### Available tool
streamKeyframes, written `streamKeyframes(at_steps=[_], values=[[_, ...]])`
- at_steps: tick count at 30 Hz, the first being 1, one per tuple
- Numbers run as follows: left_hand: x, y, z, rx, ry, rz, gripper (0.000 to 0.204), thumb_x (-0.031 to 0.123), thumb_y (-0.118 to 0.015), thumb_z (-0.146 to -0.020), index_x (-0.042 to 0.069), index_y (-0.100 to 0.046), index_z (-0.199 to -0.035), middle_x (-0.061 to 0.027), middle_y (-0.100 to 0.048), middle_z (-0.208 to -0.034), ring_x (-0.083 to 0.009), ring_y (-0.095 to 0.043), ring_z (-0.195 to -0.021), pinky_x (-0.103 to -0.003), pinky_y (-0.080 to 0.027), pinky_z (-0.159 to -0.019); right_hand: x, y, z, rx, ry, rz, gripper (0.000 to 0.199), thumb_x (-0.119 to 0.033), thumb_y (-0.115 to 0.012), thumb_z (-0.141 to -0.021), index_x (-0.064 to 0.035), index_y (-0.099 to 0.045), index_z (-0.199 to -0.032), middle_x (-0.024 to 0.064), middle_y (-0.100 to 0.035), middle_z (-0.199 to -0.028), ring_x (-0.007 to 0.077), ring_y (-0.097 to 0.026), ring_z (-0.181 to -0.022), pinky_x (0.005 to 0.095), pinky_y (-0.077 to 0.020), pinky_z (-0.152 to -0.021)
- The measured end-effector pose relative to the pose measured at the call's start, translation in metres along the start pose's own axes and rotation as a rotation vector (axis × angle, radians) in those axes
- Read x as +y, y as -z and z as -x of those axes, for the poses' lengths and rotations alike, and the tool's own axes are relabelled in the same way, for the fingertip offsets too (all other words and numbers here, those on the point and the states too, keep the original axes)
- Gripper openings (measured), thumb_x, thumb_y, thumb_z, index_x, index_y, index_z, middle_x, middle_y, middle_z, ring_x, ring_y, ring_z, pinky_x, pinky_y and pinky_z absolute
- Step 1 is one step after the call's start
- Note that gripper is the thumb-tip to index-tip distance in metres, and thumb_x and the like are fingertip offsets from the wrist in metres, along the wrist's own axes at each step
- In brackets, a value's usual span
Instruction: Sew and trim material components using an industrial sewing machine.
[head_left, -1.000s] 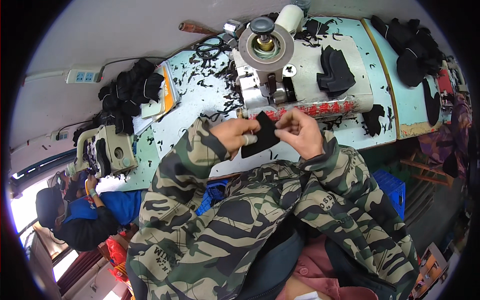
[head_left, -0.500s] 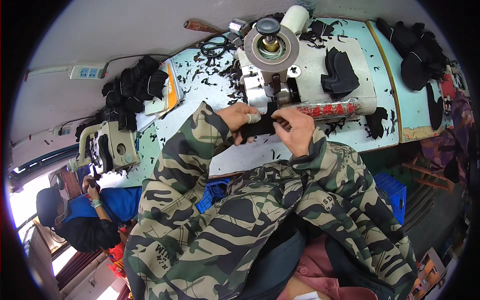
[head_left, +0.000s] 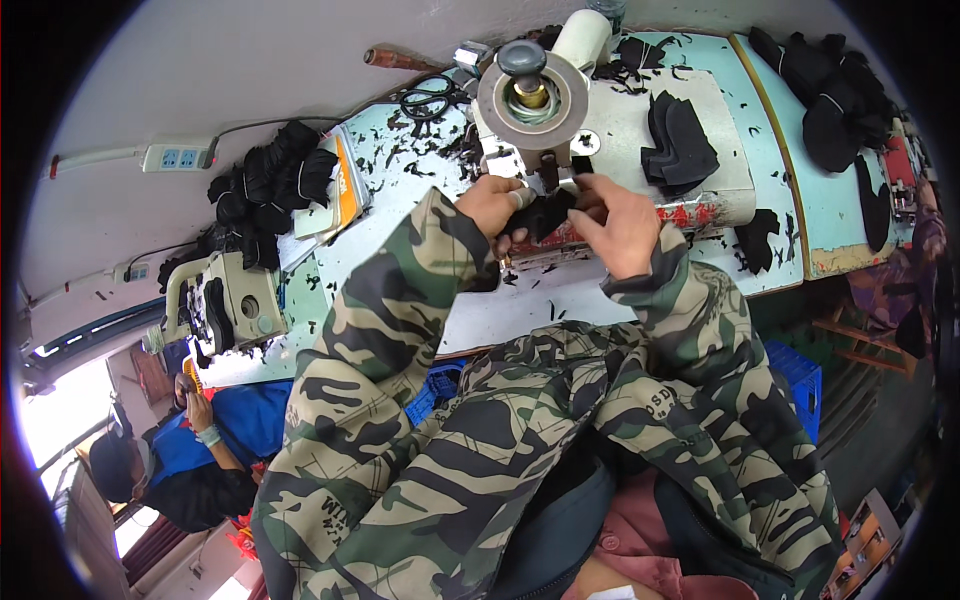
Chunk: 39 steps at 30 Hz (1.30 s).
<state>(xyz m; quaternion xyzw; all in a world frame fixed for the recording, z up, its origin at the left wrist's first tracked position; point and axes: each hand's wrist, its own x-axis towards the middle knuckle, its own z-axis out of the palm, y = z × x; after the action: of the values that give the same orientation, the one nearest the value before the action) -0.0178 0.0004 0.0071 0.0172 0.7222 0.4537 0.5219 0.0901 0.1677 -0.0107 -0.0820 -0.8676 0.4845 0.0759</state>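
A piece of black fabric point(head_left: 548, 214) lies between my hands at the front of a white sewing machine point(head_left: 690, 130), close under its head. My left hand point(head_left: 493, 208), with a pale wrap on one finger, is closed on the fabric's left side. My right hand point(head_left: 622, 228) pinches toward the fabric's right edge, thumb on it, fingers bent near the machine's metal parts. The needle area is partly hidden by the machine head and a round tension wheel point(head_left: 532, 95). On the machine's bed rests a stack of curved black cut pieces point(head_left: 680, 142).
Black scraps litter the light table point(head_left: 400, 150). Scissors point(head_left: 427, 97) and a wooden-handled tool point(head_left: 400, 60) lie at the back. Black bundles point(head_left: 275, 180) and papers are at left, more bundles point(head_left: 835, 100) at right. Another person point(head_left: 190, 450) works at a second machine point(head_left: 235, 300).
Both hands have moved forward, carrying the black fabric closer to the machine head. My right hand has shifted a little right. The person at left has changed pose.
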Motion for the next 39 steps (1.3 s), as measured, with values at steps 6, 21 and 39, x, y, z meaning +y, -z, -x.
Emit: streamKeyframes(at_steps=[6,21,39], values=[[-0.003,0.006,0.015,-0.133,-0.014,-0.103,0.021,0.016,-0.047,-0.091,-0.001,-0.056,-0.099,-0.0065,-0.06,-0.066,-0.0116,-0.055,-0.041,-0.021,-0.037,-0.034,0.006,-0.002,-0.013,-0.005,0.005,0.225,0.031,-0.009,-0.065,-0.067,-0.0047,-0.062,-0.098,0.009,-0.066,-0.071,0.023,-0.065,-0.066,0.0303,-0.0497,-0.062],[-0.011,-0.007,0.001,0.059,-0.049,-0.252,0.025,0.017,-0.047,-0.09,-0.005,-0.057,-0.088,-0.0091,-0.057,-0.056,-0.016,-0.051,-0.035,-0.028,-0.038,-0.033,-0.002,0.021,0.003,-0.168,-0.218,-0.094,0.022,-0.016,-0.069,-0.067,-0.0019,-0.066,-0.084,0.0137,-0.065,-0.074,0.0251,-0.064,-0.068,0.0313,-0.0495,-0.067],[-0.141,0.019,0.011,0.375,-0.124,-1.21,0.024,0.019,-0.061,-0.077,0.011,-0.057,-0.099,-0.0109,-0.063,-0.089,-0.0324,-0.063,-0.08,-0.042,-0.05,-0.07,-0.009,0.03,0.034,-0.12,0.095,-0.098,0.013,-0.006,-0.066,-0.073,0.0009,-0.063,-0.084,0.0121,-0.063,-0.078,0.0195,-0.061,-0.069,0.0288,-0.0465,-0.064]])
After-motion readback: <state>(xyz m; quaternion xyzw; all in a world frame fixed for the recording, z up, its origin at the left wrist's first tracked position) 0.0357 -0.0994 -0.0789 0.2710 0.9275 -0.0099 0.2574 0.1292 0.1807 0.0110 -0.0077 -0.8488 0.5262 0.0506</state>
